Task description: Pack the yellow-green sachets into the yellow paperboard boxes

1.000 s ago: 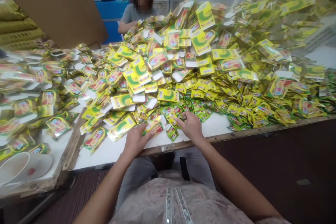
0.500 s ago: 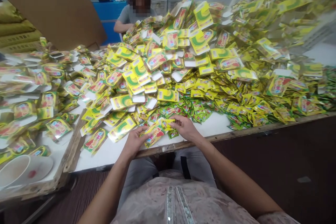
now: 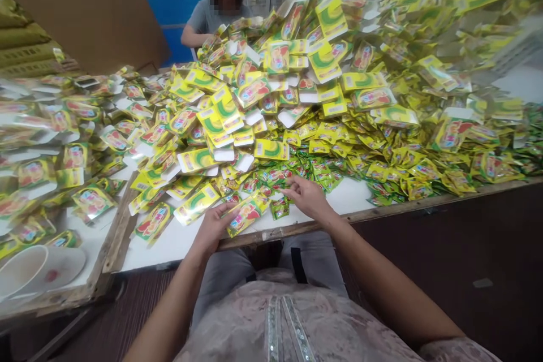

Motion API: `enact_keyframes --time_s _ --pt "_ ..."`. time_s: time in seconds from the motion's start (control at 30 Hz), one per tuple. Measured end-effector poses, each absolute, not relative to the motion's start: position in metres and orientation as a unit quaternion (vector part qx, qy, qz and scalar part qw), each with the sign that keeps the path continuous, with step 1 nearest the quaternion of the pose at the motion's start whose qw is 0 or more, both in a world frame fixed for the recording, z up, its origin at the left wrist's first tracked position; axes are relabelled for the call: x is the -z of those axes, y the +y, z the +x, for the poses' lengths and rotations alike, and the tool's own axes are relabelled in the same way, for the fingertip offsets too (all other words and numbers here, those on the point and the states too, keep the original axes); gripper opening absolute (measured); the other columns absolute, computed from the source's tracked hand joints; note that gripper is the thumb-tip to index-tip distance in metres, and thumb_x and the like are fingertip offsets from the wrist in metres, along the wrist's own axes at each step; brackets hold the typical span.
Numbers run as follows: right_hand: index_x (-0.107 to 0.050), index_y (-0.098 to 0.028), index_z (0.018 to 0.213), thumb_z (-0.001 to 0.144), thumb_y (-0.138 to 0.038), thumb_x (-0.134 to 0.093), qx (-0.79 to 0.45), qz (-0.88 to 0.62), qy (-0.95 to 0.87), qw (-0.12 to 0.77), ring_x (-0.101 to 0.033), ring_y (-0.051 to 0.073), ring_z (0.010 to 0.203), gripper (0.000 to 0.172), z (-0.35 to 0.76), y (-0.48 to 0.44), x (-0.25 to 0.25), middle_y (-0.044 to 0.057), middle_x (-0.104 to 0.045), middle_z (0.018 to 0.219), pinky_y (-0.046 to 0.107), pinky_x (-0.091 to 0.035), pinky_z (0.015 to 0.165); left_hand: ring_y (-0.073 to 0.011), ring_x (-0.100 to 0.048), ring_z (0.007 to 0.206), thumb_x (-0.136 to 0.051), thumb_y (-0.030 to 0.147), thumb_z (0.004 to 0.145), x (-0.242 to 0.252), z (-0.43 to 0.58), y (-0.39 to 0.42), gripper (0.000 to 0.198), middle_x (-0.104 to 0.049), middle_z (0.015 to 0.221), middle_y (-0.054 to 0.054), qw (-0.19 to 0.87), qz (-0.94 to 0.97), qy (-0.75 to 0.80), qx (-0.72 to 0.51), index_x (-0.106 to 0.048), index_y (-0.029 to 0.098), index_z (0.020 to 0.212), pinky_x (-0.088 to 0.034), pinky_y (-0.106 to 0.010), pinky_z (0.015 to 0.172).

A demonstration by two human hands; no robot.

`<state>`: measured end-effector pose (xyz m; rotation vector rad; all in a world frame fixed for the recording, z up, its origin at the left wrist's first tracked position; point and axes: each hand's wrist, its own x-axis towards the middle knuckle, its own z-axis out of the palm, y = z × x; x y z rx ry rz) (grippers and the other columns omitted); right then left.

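Observation:
My left hand (image 3: 213,229) is closed on a small yellow-and-green carton (image 3: 248,213) with a red fruit picture, its thumb resting on the upper face. The carton lies tilted just above the table's front edge. To its right, my right hand (image 3: 307,198) is apart from the carton, fingers partly stretched over small green sachets (image 3: 271,174). Nothing shows in those fingers, though their tips are small and slightly blurred. A loose green sachet (image 3: 279,208) lies on the white tabletop between carton and right hand. More yellow cartons (image 3: 197,205) lie beyond my left hand.
A high heap of cartons and yellow sachets (image 3: 407,172) covers much of the table. At lower left stands a white bowl (image 3: 21,272). A wooden strip (image 3: 123,218) divides the tabletop. Across the heap sits another person (image 3: 197,25). A brown board (image 3: 97,11) leans behind.
My right hand has let go of the carton's right end and moved slightly right and up to the green sachets. My left hand still holds the carton.

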<state>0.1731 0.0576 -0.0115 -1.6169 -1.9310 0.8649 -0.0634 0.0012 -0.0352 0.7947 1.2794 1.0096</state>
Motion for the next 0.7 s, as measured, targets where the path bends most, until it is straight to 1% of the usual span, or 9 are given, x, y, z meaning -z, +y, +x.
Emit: enact_keyframes --time_s 0.1,0.2,0.27,0.37,0.43,0.5,0.57,0.63,0.7 --pt "-0.057 -0.017 0.08 0.071 -0.035 -0.068 -0.202 -0.626 -0.741 0.137 -0.053 0.02 0.08 0.023 0.171 0.046 0.023 0.006 -0.057 0.083 0.027 -0.037 0.067 -0.0184 -0.062 0.071 -0.08 0.042 0.052 0.039 -0.072 0.002 0.047 -0.071 0.08 -0.005 0.583 0.349 0.586 -0.442 -0.071 0.014 0.089 -0.046 -0.028 0.07" --pt "-0.055 -0.018 0.078 0.07 -0.032 -0.069 -0.179 -0.635 -0.744 0.108 -0.051 0.019 0.079 0.022 0.163 0.036 0.032 0.005 -0.057 0.083 0.026 -0.035 0.063 -0.0196 -0.062 0.074 -0.078 0.045 0.055 0.039 -0.074 0.001 0.045 -0.071 0.083 -0.005 0.544 0.383 0.613 -0.427 -0.072 0.014 0.087 -0.045 -0.028 0.071" --pt "-0.054 -0.019 0.078 0.073 -0.031 -0.066 -0.212 -0.637 -0.731 0.121 -0.049 0.016 0.068 0.017 0.162 0.034 0.036 0.001 -0.055 0.073 0.024 -0.032 0.058 -0.0196 -0.061 0.075 -0.075 0.045 0.058 0.037 -0.073 0.0 0.042 -0.07 0.08 -0.004 0.525 0.408 0.624 -0.41 -0.072 0.014 0.086 -0.044 -0.028 0.071" --pt "-0.055 -0.021 0.087 0.078 -0.03 -0.058 -0.273 -0.629 -0.703 0.186 -0.046 0.014 0.057 0.013 0.166 0.037 0.037 -0.004 -0.051 0.063 0.022 -0.03 0.053 -0.0194 -0.061 0.074 -0.074 0.046 0.059 0.033 -0.072 -0.001 0.04 -0.07 0.076 -0.004 0.508 0.431 0.632 -0.396 -0.073 0.014 0.083 -0.043 -0.027 0.071" --pt "-0.056 -0.021 0.087 0.078 -0.029 -0.056 -0.282 -0.611 -0.709 0.211 -0.047 0.014 0.058 0.012 0.169 0.04 0.036 -0.003 -0.053 0.065 0.022 -0.031 0.054 -0.0193 -0.061 0.073 -0.075 0.046 0.058 0.032 -0.071 0.0 0.04 -0.07 0.075 -0.003 0.511 0.434 0.629 -0.395 -0.073 0.015 0.083 -0.043 -0.027 0.07" --pt "-0.057 -0.02 0.078 0.077 -0.025 -0.056 -0.268 -0.599 -0.732 0.185 -0.048 0.014 0.062 0.005 0.17 0.041 0.035 -0.001 -0.055 0.067 0.023 -0.031 0.056 -0.0193 -0.061 0.072 -0.075 0.048 0.057 0.033 -0.071 0.0 0.042 -0.07 0.074 -0.003 0.518 0.426 0.626 -0.398 -0.073 0.015 0.084 -0.044 -0.027 0.069" --pt "-0.056 -0.019 0.071 0.075 -0.02 -0.056 -0.244 -0.595 -0.752 0.148 -0.05 0.015 0.066 0.004 0.169 0.042 0.035 0.002 -0.058 0.071 0.024 -0.031 0.057 -0.02 -0.062 0.072 -0.076 0.048 0.055 0.034 -0.071 0.001 0.044 -0.07 0.075 -0.004 0.522 0.414 0.63 -0.4 -0.073 0.015 0.085 -0.045 -0.028 0.069" --pt "-0.056 -0.019 0.073 0.075 -0.016 -0.054 -0.223 -0.59 -0.762 0.147 -0.052 0.017 0.071 0.004 0.167 0.041 0.036 0.004 -0.059 0.077 0.024 -0.032 0.059 -0.021 -0.062 0.073 -0.077 0.048 0.053 0.034 -0.071 0.0 0.047 -0.07 0.075 -0.004 0.523 0.4 0.635 -0.403 -0.072 0.014 0.086 -0.046 -0.029 0.07" --pt "-0.056 -0.019 0.079 0.076 -0.015 -0.05 -0.237 -0.575 -0.76 0.19 -0.052 0.016 0.073 0.008 0.167 0.041 0.036 0.004 -0.059 0.081 0.024 -0.034 0.06 -0.0215 -0.063 0.074 -0.077 0.048 0.054 0.033 -0.071 0.0 0.048 -0.071 0.076 -0.005 0.527 0.397 0.631 -0.407 -0.072 0.014 0.087 -0.047 -0.03 0.07"
